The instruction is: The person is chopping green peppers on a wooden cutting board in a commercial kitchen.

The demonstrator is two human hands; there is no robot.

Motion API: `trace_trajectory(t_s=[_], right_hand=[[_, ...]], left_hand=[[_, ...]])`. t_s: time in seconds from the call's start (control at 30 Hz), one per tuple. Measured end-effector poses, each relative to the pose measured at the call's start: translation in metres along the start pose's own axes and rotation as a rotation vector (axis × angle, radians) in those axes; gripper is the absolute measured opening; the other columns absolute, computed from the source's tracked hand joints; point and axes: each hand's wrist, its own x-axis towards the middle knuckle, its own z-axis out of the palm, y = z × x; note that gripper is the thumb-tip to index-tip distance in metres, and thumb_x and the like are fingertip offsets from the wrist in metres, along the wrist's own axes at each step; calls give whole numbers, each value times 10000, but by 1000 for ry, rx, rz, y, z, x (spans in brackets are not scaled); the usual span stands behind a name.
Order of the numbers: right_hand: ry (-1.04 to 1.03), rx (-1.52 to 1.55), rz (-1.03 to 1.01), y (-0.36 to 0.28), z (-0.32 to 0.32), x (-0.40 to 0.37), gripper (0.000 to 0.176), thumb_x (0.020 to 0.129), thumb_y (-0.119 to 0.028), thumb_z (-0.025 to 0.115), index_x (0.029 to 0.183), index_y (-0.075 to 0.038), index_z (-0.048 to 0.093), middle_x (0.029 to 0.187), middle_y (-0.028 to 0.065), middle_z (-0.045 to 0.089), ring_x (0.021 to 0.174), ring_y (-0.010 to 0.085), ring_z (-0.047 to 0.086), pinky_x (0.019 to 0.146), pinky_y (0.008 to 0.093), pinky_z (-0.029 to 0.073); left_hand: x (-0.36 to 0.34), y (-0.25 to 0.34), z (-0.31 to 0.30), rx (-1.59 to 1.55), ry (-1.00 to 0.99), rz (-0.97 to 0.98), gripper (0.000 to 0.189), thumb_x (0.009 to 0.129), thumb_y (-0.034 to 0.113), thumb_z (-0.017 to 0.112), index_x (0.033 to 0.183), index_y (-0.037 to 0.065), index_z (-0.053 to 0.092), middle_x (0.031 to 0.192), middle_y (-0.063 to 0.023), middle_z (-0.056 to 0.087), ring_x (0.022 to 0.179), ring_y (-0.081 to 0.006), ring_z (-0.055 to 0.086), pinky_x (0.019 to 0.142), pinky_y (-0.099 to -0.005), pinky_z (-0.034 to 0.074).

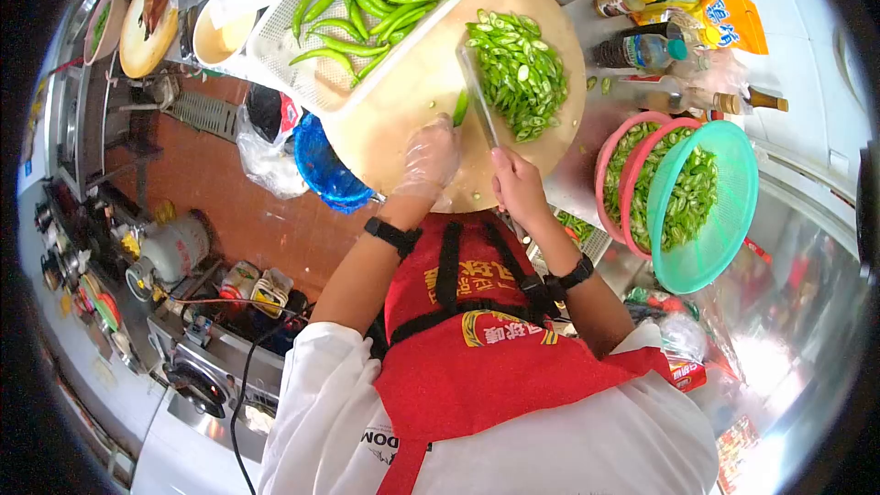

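Observation:
A round wooden cutting board [385,133] lies in front of me. My left hand [431,158], in a clear plastic glove, is closed on the end of a green chili pepper [460,108] lying on the board. The handle of a kitchen knife [478,96] is in my right hand [519,185]. Its blade stands edge-down just right of that pepper. A heap of sliced green chilies [519,73] is on the right side of the board, beside the blade. Whole green chilies [380,2] fill a white plastic basket [307,69] overlapping the board's upper left.
Right of the board, a turquoise colander [733,211] and pink baskets [607,188] hold sliced chilies. Several bottles [632,51] and seasoning bags [733,18] stand at the upper right. A blue bag-lined bin [325,170] is below the board's left edge. A gas cylinder [179,247] stands further left.

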Motion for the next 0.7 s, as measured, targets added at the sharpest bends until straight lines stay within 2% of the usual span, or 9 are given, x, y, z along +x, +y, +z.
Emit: trace_trajectory(t_s=[0.23, 0.33, 0.37, 0.43, 0.47, 0.57, 0.7], right_hand=[[28, 23, 25, 7, 5, -1, 447, 957, -388, 468, 1195, -25, 574, 556, 6, 479, 497, 111, 465, 500, 286, 407], [-26, 56, -26, 5, 2, -3, 430, 958, -376, 469, 1183, -27, 585, 552, 5, 478, 489, 106, 456, 496, 281, 405], [-35, 63, 16, 5, 1, -2, 426, 959, -374, 469, 1178, -29, 589, 552, 4, 476, 487, 104, 453, 493, 280, 402], [-55, 74, 90, 1, 1, 3, 417, 960, -370, 468, 1169, -33, 595, 551, 1, 472, 482, 100, 445, 486, 277, 395], [-49, 69, 63, 0, 1, 5, 414, 960, -369, 467, 1166, -35, 596, 548, -1, 468, 480, 97, 443, 480, 276, 391], [-35, 56, 26, 5, 3, 1, 404, 963, -365, 463, 1161, -40, 597, 540, -8, 457, 476, 90, 438, 469, 274, 382], [-39, 73, 66, -1, 3, -1, 402, 965, -362, 458, 1172, -45, 593, 533, -8, 453, 471, 88, 440, 467, 271, 385]], left_hand=[[8, -4, 9, 29, -7, -10, 267, 870, 252, 521, 869, -11, 570, 768, -285, 616, 736, -443, 617, 683, -522, 489], [5, -9, 11, 10, 20, 3, 272, 874, 253, 517, 848, -14, 560, 757, -283, 612, 740, -444, 613, 690, -524, 483], [6, -8, 13, -3, 37, 14, 273, 876, 250, 519, 837, -19, 549, 747, -281, 609, 738, -444, 609, 693, -527, 479], [7, -7, 15, -39, 3, -43, 265, 878, 246, 512, 856, -16, 546, 743, -279, 609, 742, -450, 607, 694, -528, 477], [8, -8, 15, -58, -7, -82, 261, 880, 244, 509, 866, -14, 544, 741, -278, 609, 744, -454, 606, 694, -529, 476], [6, -10, 15, -33, 70, 16, 247, 884, 235, 495, 899, -8, 540, 758, -288, 606, 765, -464, 601, 703, -535, 470], [11, -10, 17, -77, 14, -66, 242, 883, 225, 487, 919, -9, 536, 798, -300, 604, 803, -471, 594, 715, -539, 465]])
